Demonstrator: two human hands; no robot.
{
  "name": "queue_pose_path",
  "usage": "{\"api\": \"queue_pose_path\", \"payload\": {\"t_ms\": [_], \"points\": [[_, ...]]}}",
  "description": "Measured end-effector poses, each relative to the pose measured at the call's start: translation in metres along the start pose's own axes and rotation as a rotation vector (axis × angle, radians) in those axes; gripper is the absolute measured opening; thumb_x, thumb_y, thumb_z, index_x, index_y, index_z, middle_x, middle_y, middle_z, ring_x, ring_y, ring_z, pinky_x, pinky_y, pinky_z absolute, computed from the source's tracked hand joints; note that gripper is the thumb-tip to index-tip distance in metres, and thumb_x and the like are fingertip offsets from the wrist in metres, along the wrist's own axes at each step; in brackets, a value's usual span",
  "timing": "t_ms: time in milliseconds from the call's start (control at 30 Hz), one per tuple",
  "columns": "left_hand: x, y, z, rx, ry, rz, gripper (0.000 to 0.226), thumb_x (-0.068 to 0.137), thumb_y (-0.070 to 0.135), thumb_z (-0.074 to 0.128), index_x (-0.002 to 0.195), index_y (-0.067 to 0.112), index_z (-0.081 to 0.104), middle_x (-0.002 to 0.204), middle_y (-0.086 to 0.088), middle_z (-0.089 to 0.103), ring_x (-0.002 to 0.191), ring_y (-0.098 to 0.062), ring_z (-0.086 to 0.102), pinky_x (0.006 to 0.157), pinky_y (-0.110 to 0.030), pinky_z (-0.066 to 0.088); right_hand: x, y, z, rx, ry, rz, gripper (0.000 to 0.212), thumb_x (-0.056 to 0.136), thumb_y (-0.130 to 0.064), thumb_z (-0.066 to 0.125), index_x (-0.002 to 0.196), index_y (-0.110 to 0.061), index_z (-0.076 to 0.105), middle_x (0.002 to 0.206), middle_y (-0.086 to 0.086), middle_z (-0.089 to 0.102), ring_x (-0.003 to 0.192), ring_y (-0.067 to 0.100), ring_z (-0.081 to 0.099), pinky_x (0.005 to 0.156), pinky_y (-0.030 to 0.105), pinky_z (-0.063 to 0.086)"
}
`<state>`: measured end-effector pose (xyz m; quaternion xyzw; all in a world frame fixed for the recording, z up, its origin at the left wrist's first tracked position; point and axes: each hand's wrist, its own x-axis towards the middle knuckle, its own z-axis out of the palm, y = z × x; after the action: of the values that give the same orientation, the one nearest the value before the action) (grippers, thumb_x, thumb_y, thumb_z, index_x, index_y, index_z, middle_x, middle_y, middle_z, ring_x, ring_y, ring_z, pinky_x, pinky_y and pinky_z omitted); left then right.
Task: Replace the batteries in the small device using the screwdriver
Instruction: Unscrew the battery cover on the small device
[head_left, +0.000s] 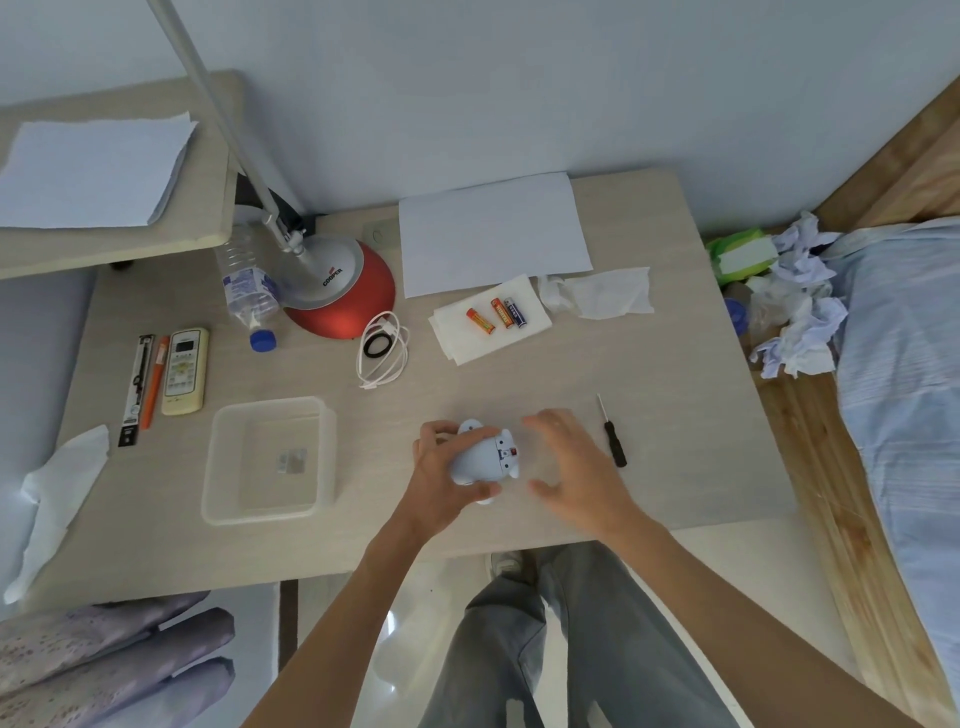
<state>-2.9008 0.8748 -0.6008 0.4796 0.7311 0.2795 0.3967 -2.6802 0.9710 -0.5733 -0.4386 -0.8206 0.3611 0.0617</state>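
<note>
While left hand (441, 478) grips it, pale-blue rounded device (480, 457), red switch.

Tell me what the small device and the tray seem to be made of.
The small device, held in the left hand, looks like smooth pale blue plastic with a matte, moulded shell. The tray seems to be thin clear plastic: the table shows through its base.

Bare forearms, grey jeans (519, 649), pale shoe (505, 563).
</note>
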Motion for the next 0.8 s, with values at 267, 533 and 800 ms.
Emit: {"api": "queue_pose_path", "payload": {"t_ms": [267, 533, 800], "points": [[-0.009, 0.001, -0.015, 0.009, 0.0, 0.016, 0.076, 0.08, 0.03, 0.096, 0.146, 0.042, 0.061, 0.136, 0.001, 0.046, 0.127, -0.021, 0.051, 0.107, -0.041, 0.054, 0.026, -0.008, 0.03, 0.176, -0.13, -0.006, 0.068, 0.073, -0.039, 0.087, 0.136, -0.038, 0.059, 0.12, -0.02, 0.067, 0.106, 0.004, 0.063, 0.091, 0.036, 0.06], [-0.018, 0.022, -0.051, 0.427, -0.044, 0.227, 0.085, 0.091, 0.035, 0.084, 0.161, 0.044, 0.037, 0.159, 0.003, 0.03, 0.144, -0.02, 0.036, 0.096, -0.034, 0.06, 0.028, -0.007, 0.027, 0.269, -0.144, -0.07, 0.048, 0.076, -0.023, 0.089, 0.12, -0.025, 0.068, 0.097, -0.011, 0.077, 0.082, 0.01, 0.075, 0.073, 0.036, 0.064], [0.005, 0.027, -0.072, 0.807, -0.349, 0.547, 0.088, 0.09, 0.03, 0.087, 0.159, 0.047, 0.035, 0.156, -0.004, 0.039, 0.134, -0.024, 0.048, 0.087, -0.041, 0.066, 0.035, -0.008, 0.023, 0.272, -0.191, -0.057, 0.051, 0.076, -0.026, 0.092, 0.121, -0.025, 0.069, 0.105, -0.011, 0.078, 0.09, 0.009, 0.076, 0.079, 0.035, 0.066]]}}
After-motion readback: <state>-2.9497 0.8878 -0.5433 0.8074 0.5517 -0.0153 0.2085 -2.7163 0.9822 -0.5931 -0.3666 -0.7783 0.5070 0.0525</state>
